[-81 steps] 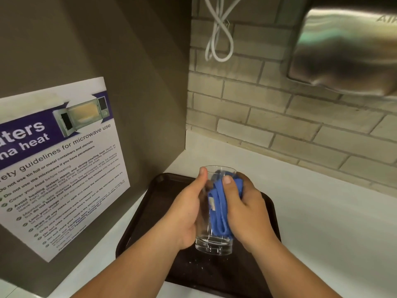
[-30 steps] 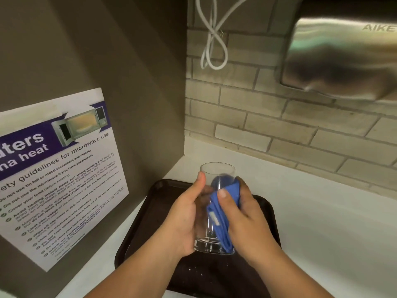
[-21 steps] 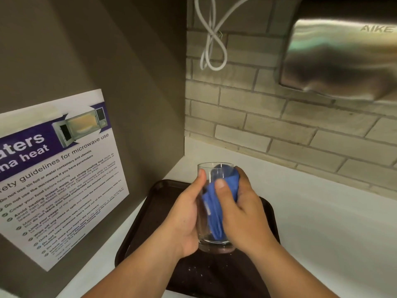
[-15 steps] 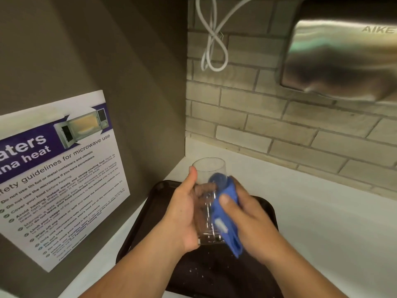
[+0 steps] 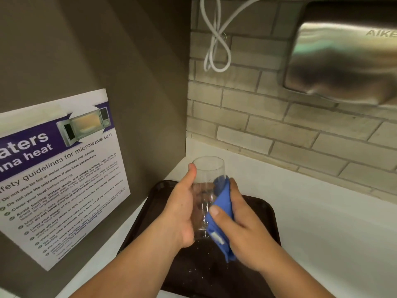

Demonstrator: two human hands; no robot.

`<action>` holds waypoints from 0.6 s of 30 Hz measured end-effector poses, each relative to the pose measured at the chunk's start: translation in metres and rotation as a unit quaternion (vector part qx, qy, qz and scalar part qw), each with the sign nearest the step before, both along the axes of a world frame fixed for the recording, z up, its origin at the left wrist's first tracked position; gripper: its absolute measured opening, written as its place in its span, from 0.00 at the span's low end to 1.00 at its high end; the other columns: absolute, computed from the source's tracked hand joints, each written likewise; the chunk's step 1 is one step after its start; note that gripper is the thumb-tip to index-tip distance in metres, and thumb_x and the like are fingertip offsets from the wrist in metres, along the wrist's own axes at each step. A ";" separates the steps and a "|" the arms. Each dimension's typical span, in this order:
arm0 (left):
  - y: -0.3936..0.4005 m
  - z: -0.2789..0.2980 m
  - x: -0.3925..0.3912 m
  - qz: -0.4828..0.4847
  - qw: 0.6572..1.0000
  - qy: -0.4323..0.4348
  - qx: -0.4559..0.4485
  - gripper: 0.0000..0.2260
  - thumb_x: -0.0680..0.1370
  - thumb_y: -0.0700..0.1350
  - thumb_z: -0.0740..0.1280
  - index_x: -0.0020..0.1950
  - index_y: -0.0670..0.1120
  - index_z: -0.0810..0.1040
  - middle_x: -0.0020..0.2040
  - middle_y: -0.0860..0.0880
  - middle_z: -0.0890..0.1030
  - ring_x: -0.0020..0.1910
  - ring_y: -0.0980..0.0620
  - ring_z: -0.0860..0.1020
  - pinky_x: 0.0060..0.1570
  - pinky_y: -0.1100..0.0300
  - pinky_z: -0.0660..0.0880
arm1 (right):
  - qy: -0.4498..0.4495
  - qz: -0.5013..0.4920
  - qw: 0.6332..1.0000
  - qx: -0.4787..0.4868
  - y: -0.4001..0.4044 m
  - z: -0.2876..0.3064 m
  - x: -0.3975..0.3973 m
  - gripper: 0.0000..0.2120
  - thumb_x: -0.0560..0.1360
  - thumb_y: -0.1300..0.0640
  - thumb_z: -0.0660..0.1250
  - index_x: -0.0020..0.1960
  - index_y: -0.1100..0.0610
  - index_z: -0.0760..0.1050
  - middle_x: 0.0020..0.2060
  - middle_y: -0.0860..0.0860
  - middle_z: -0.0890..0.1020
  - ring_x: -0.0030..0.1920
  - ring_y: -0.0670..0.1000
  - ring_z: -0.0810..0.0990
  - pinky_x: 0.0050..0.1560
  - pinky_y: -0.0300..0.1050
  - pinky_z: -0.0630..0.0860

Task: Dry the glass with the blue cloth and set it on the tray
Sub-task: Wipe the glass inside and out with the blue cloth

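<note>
A clear drinking glass (image 5: 206, 186) stands upright in the air above a dark brown tray (image 5: 257, 211). My left hand (image 5: 180, 211) wraps its left side, thumb near the rim. My right hand (image 5: 242, 229) presses a folded blue cloth (image 5: 221, 214) against the glass's right outer wall, the cloth's lower end with a white tag hanging below the glass's base. The glass's top part is bare. Water droplets speckle the tray below.
The tray lies on a white counter (image 5: 322, 211) in a corner. A grey panel with a microwave safety poster (image 5: 60, 173) rises at the left. Behind is a brick wall with a looped white cable (image 5: 217, 50) and a steel hand dryer (image 5: 343, 61).
The cloth was up at the glass's rim 0.7 s ago; my right hand has slid it down the outside of the glass. The glass has lifted and tilted slightly leftward in my left hand.
</note>
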State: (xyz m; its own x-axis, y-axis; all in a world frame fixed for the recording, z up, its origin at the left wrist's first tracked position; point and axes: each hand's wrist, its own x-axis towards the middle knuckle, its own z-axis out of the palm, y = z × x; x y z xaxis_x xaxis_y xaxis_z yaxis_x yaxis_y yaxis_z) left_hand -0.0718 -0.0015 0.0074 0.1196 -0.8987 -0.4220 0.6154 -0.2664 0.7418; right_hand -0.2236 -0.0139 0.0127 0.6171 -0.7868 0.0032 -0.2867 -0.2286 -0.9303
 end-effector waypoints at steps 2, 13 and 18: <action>0.004 -0.004 -0.003 -0.008 1.000 -0.011 -0.006 0.36 0.73 0.75 0.64 0.59 0.45 0.89 0.53 0.41 0.91 0.48 0.41 0.90 0.44 0.50 0.85 | 0.020 -0.027 0.996 -0.078 -0.001 -0.002 0.005 0.29 0.75 0.33 0.61 0.72 0.41 0.62 0.57 0.39 0.80 0.56 0.37 0.82 0.52 0.31 0.77; 0.004 0.000 -0.008 -0.052 0.996 0.013 -0.073 0.31 0.68 0.66 0.76 0.61 0.45 0.89 0.56 0.40 0.90 0.53 0.40 0.89 0.51 0.46 0.84 | -0.100 -0.138 0.983 0.070 -0.032 0.014 0.020 0.18 0.73 0.31 0.60 0.47 0.40 0.82 0.46 0.50 0.89 0.47 0.50 0.88 0.55 0.52 0.83; 0.003 -0.004 -0.005 -0.038 0.998 0.012 -0.053 0.33 0.75 0.68 0.71 0.67 0.42 0.85 0.61 0.37 0.86 0.56 0.37 0.86 0.52 0.44 0.83 | -0.126 -0.157 0.975 0.094 -0.037 0.008 0.013 0.17 0.83 0.42 0.58 0.50 0.48 0.83 0.38 0.46 0.89 0.40 0.45 0.88 0.44 0.40 0.82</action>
State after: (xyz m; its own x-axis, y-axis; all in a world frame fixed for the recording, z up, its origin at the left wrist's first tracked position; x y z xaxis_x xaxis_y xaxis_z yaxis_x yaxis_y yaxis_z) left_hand -0.0764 0.0012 0.0035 0.0408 -0.9446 -0.3258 0.6151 -0.2332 0.7531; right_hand -0.2109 -0.0511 0.0206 0.3448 -0.9379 -0.0383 -0.0727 0.0140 -0.9973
